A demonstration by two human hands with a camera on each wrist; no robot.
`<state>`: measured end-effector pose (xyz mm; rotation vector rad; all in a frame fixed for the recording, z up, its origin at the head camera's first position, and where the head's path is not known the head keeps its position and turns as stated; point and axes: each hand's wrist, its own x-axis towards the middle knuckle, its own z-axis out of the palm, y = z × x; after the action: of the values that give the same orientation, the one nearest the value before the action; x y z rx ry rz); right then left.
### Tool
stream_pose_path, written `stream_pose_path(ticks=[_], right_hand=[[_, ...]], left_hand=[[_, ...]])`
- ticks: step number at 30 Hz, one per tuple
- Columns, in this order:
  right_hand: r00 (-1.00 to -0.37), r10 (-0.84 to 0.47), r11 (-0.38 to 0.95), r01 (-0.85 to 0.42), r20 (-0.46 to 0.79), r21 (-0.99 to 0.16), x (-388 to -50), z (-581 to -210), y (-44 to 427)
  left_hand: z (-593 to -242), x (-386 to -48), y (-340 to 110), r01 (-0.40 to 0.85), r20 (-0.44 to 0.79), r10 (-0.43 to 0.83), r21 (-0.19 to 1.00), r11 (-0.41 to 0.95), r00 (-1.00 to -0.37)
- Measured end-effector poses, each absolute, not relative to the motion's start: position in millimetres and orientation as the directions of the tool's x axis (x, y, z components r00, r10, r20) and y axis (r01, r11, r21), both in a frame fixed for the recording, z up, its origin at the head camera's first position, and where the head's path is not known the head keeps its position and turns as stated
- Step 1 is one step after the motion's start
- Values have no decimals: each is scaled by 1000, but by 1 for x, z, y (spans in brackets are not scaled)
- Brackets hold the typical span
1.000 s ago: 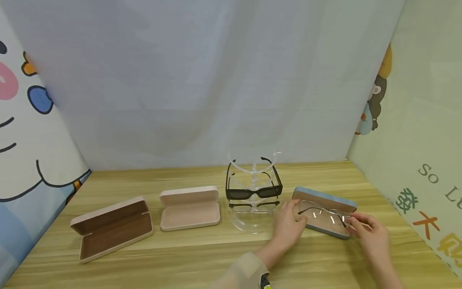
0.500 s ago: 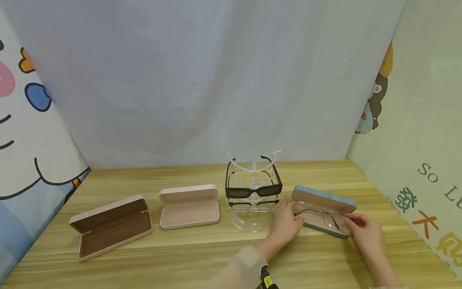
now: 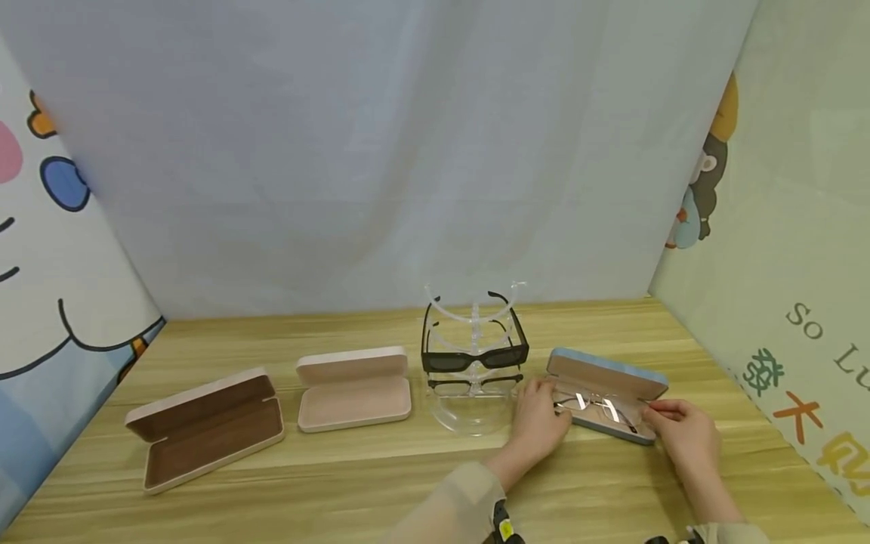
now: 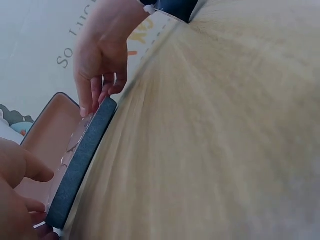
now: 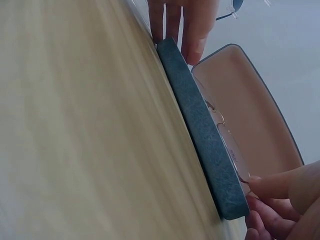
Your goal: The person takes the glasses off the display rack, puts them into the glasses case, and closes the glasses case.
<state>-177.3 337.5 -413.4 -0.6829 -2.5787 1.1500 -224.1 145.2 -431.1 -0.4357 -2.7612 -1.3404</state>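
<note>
Wood-grain table point(image 3: 353, 491). One pair glasses point(image 3: 610, 409) in open blue case point(image 5: 202, 135). Right hand point(image 3: 686, 438), case's three o'clock, pinching glasses' end; left hand point(image 3: 537, 425), nine o'clock, thumb and fingers straddling case end, pinch unclear. Clear stand point(image 3: 476, 332), ten o'clock: two dark-framed pairs point(image 3: 442, 362). Nine o'clock, two others: brown-lined case point(image 3: 217, 442), pink case point(image 3: 355, 402).

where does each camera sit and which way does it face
Head: worn on the head, looking forward and down at the table, clear stand and blue case; left hand, right hand and sleeves show.
Left wrist: on the left wrist, looking along the blue case toward the right hand; the left hand shows lower left.
Right wrist: on the right wrist, looking back along it toward the left hand; the right hand shows lower right.
Both wrist views share the blue case and glasses, from opposite ends.
</note>
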Motion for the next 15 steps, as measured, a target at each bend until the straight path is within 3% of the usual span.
stream_pose_path(ticks=[10,15], right_hand=[[-835,548,585,342,48,-736,-180,-414,336],[-844,536,545,353,-8,-761,-180,-413,334]], left_hand=[[-426,-230,147,166,73,206,862,479,-976],[-423,-233,150,151,55,220,883,444,-974]])
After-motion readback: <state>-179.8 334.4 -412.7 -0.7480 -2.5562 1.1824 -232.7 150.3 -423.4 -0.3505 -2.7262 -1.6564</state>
